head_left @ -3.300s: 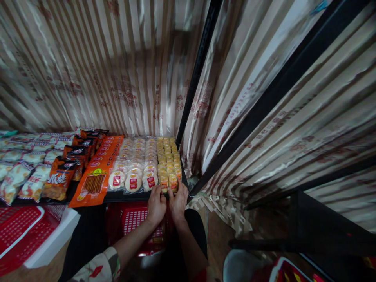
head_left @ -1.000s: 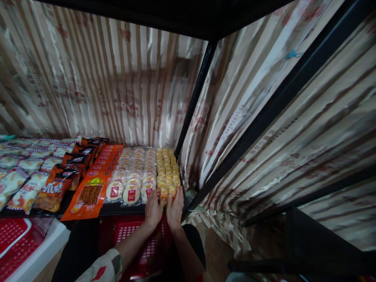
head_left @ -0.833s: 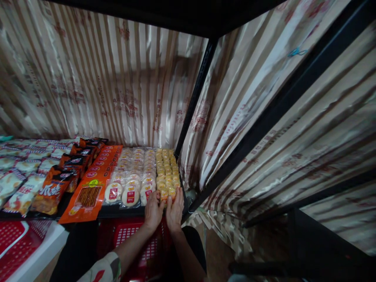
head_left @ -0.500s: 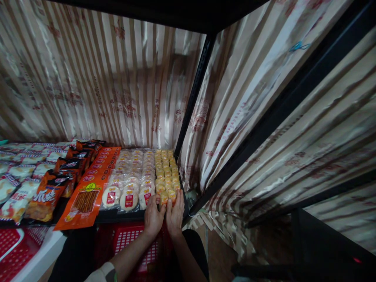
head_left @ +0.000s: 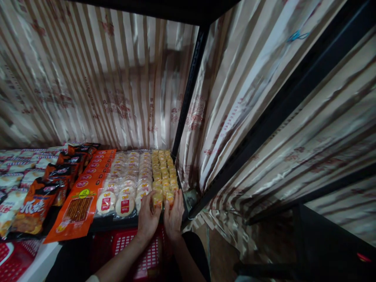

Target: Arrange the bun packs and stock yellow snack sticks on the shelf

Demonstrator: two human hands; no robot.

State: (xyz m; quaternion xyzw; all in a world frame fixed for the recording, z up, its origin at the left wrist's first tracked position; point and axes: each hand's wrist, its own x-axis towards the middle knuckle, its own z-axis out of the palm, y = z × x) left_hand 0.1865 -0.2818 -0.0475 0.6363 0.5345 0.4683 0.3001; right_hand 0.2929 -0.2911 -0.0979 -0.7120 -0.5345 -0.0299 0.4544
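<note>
Rows of small yellow-wrapped snacks (head_left: 164,172) stand at the right end of the dark shelf. My left hand (head_left: 148,217) is at the front of the left row, fingers and thumb curved round a front snack. Beside it, my right hand (head_left: 174,215) has its thumb and fingers on either side of a front snack in the neighbouring row. The palms hide the lower part of both snacks. Left of my hands stand rows of round white crackers (head_left: 125,205) in clear wrappers with red labels.
An orange pack of brown sticks (head_left: 78,209) overhangs the shelf's front edge. Orange-and-black snack bags (head_left: 33,207) and white packets (head_left: 13,209) lie farther left. Below is a red plastic basket (head_left: 125,241). A black post (head_left: 189,90) and striped curtain (head_left: 129,78) bound the corner.
My hands have drawn slightly apart, the left one shifting left along the front of the rows. The view has turned a little, so the shelf appears farther left and lower.
</note>
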